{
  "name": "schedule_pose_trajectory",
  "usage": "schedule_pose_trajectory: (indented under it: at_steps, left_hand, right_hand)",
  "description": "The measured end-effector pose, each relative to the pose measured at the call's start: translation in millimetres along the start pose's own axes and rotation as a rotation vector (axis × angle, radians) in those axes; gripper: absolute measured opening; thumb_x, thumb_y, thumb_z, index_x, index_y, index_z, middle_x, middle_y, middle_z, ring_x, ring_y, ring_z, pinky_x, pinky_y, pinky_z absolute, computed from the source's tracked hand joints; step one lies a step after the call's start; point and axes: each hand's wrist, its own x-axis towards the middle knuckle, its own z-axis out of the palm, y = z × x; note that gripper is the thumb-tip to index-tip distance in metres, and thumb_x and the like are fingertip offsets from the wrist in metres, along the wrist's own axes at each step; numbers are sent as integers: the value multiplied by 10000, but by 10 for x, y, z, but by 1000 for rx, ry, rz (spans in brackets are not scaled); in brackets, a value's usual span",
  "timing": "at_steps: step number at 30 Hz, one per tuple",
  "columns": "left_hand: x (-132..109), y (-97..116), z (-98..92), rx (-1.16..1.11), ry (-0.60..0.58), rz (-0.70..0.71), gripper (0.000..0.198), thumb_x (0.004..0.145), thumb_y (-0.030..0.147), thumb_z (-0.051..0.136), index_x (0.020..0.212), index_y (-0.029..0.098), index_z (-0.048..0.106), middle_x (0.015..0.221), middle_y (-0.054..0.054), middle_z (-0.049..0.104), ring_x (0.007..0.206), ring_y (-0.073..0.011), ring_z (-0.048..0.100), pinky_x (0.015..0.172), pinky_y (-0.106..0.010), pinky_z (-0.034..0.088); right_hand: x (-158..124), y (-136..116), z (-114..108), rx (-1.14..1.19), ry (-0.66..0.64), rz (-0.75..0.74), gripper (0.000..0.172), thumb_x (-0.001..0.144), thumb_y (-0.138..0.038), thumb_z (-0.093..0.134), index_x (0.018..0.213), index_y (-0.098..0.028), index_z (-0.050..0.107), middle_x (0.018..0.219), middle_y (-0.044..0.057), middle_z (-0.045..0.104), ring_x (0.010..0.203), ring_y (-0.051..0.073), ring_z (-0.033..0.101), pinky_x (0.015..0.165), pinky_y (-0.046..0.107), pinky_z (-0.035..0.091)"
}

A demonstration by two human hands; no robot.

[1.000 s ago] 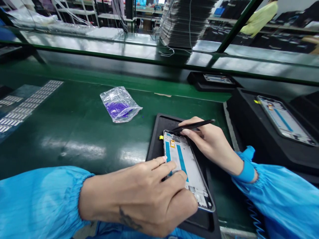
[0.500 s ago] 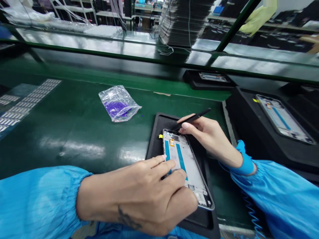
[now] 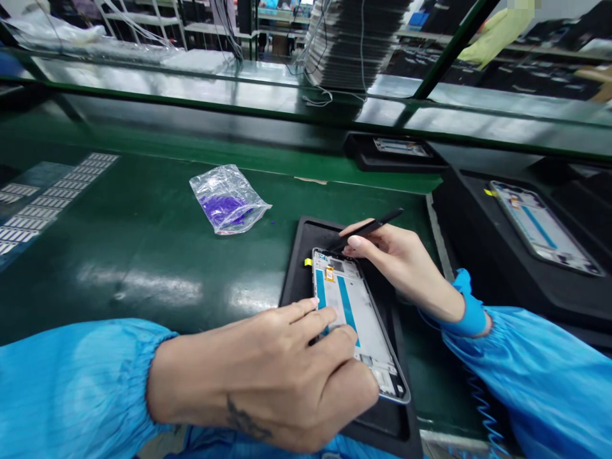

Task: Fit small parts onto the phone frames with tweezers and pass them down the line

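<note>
A phone frame (image 3: 370, 312) with blue strips, a small orange flex piece and a yellow tab lies tilted in a black tray (image 3: 299, 261). My left hand (image 3: 282, 376) is closed at its left edge, with bent fingertips pressing on its inner face. That hand covers the lower left of the frame. At the top end, my right hand (image 3: 392, 258) pinches black tweezers (image 3: 368, 227) between thumb and fingers. Their tip points down at the frame's upper edge, and whether it touches or grips anything there is too small to tell.
A clear zip bag (image 3: 229, 199) of purple bits lies on the green bench (image 3: 157, 255). Sheets of small parts (image 3: 48, 201) are at left. More phone frames (image 3: 545, 226) sit in black trays at right and at the back. A blue coiled cord (image 3: 482, 408) hangs beneath my right sleeve.
The black tray at the back has shifted slightly left, and the one at right a little too. My hands, the tweezers and the phone frame stay practically still.
</note>
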Motion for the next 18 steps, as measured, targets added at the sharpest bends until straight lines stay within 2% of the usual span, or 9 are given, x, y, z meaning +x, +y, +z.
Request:
schedule_pose_trajectory:
  at_steps: [10, 14, 18]
  left_hand:
    - [0, 4, -19, 14, -18, 2, 325, 986, 113, 288, 966, 184, 604, 1176, -126, 699, 903, -232, 705, 893, -416, 602]
    - [-1, 7, -10, 11, -8, 2, 309, 989, 124, 302, 955, 189, 602, 1167, -117, 703, 959, -243, 700, 911, -422, 598]
    - [-6, 11, 7, 6, 18, -5, 300, 993, 121, 296, 949, 185, 586, 1164, -114, 706, 911, -235, 705, 894, -420, 601]
  right_hand:
    - [13, 19, -1, 58, -13, 21, 260, 875, -488, 645, 953, -246, 699, 780, 16, 723, 725, 211, 715, 706, 364, 606]
    - [-6, 32, 5, 3, -7, -15, 266, 887, -484, 634, 986, -246, 699, 802, 24, 737, 744, 231, 722, 712, 378, 603]
    - [-41, 31, 20, -96, 17, -86, 247, 915, -440, 604, 1021, -238, 700, 919, 48, 759, 833, 250, 732, 725, 375, 599]
